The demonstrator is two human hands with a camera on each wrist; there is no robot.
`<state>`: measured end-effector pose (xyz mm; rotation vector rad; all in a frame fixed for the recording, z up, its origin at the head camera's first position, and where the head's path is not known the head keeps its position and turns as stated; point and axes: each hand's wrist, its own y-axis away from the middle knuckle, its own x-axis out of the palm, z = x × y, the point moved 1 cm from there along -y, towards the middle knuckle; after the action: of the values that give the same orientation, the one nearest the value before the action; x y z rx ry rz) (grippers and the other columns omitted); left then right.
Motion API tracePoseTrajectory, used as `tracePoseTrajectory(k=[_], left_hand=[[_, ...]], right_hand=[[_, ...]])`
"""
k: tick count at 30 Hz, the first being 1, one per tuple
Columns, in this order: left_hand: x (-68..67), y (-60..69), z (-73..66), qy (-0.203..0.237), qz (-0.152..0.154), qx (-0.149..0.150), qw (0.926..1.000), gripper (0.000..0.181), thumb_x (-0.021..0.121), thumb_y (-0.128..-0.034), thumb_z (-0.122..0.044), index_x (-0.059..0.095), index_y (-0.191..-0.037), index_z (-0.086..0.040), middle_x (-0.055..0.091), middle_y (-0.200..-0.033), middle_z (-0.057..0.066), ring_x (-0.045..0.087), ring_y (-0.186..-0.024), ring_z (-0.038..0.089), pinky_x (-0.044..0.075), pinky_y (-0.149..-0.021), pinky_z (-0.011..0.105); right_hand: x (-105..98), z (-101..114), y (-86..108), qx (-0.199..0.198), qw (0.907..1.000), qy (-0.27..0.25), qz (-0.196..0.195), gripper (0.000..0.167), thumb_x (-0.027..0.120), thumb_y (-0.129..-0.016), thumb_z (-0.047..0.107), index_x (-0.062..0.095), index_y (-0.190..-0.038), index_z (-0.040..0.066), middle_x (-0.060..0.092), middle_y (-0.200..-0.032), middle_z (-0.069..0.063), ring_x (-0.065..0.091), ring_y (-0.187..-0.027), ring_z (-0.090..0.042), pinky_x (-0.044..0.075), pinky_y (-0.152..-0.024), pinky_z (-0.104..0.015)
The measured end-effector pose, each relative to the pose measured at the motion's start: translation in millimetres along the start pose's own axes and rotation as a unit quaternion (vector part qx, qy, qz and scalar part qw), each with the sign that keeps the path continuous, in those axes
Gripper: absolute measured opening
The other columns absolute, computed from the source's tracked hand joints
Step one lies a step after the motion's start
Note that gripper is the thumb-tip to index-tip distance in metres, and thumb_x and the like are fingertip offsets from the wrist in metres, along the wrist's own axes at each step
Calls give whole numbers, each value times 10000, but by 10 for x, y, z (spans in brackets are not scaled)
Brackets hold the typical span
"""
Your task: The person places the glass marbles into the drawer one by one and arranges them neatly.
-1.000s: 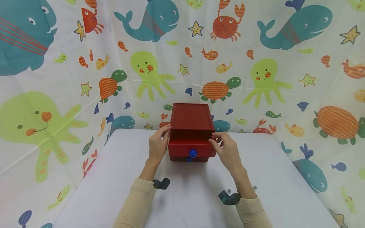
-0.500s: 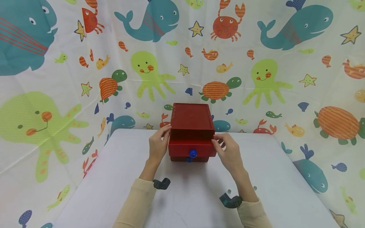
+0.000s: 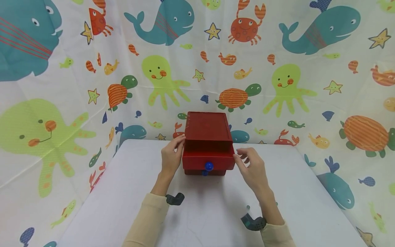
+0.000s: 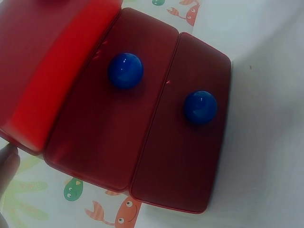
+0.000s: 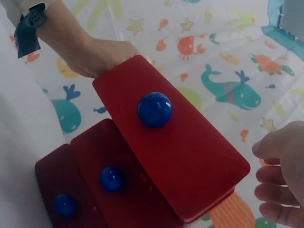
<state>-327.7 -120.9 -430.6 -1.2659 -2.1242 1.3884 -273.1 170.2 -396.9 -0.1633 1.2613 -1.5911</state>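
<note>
We locate the red three-drawer chest [image 3: 206, 126] at the far middle part of the white table [image 3: 200, 214], in front of a hanging sheet [image 3: 213, 72] printed with sea animals. We see the top drawer [image 3: 195, 163] standing partway out of the housing, with a dark gap above its front panel. A round blue knob [image 5: 154, 110] is fixed to that panel. Below it, the middle drawer [image 4: 102, 118] and the bottom drawer [image 4: 173, 161] sit flush with each other, each fitted with its own blue knob.

We find the left hand [image 3: 170, 156] at the left side of the chest, its thumb and forefinger parted and the fingertips against the side near the front edge; we cannot tell how the remaining fingers lie. We find the right hand [image 3: 253, 168] just beside the right front corner of the top drawer, fingers loosely bent and pinching nothing; the right wrist view shows a narrow gap between thumb and corner. We note a beige sleeve [image 3: 145, 219] on the left arm and a dark wrist camera [image 3: 175, 199] on that wrist
</note>
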Motion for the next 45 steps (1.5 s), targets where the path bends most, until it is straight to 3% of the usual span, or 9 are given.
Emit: tracePoseTrajectory(k=[17, 21, 28, 40, 45], left_hand=[[19, -14, 24, 18, -25, 60, 10000, 215, 662, -954, -80, 730, -1142, 0, 745, -1177, 118, 736, -1035, 249, 603, -826, 347], [13, -12, 11, -22, 48, -39, 10000, 222, 653, -962, -92, 728, -1151, -4, 744, -1183, 112, 732, -1051, 241, 595, -845, 319], [8, -10, 5, -34, 79, -118, 9999, 220, 640, -972, -97, 728, -1155, -11, 742, -1188, 109, 730, -1057, 224, 585, -860, 280], [3, 4, 12, -85, 65, -101, 9999, 217, 634, -974, -88, 727, -1154, -9, 743, -1185, 113, 736, -1031, 230, 595, -842, 298], [2, 9, 10, -97, 45, -78, 9999, 217, 635, -974, -89, 727, -1154, -11, 744, -1182, 113, 734, -1035, 233, 589, -846, 280]], right_hand=[[-103, -72, 159, 214, 9994, 277, 11, 258, 769, -860, 95, 688, -1102, 61, 697, -1013, -56, 646, -845, -150, 606, -687, -356], [-115, -87, 195, 229, 9991, 354, 11, 258, 772, -859, 100, 685, -1100, 66, 695, -1006, -62, 646, -840, -159, 607, -680, -393], [-136, -98, 244, 272, 9985, 481, 31, 246, 774, -859, 106, 691, -1088, 71, 698, -993, -64, 642, -833, -154, 594, -679, -328], [-205, -119, 357, 473, 9971, 603, 43, 261, 789, -846, 103, 686, -1084, 70, 696, -989, -53, 639, -825, -139, 604, -675, -361], [-218, -169, 419, 529, 9962, 694, 43, 264, 797, -837, 100, 690, -1075, 62, 694, -971, -50, 633, -812, -133, 593, -670, -311]])
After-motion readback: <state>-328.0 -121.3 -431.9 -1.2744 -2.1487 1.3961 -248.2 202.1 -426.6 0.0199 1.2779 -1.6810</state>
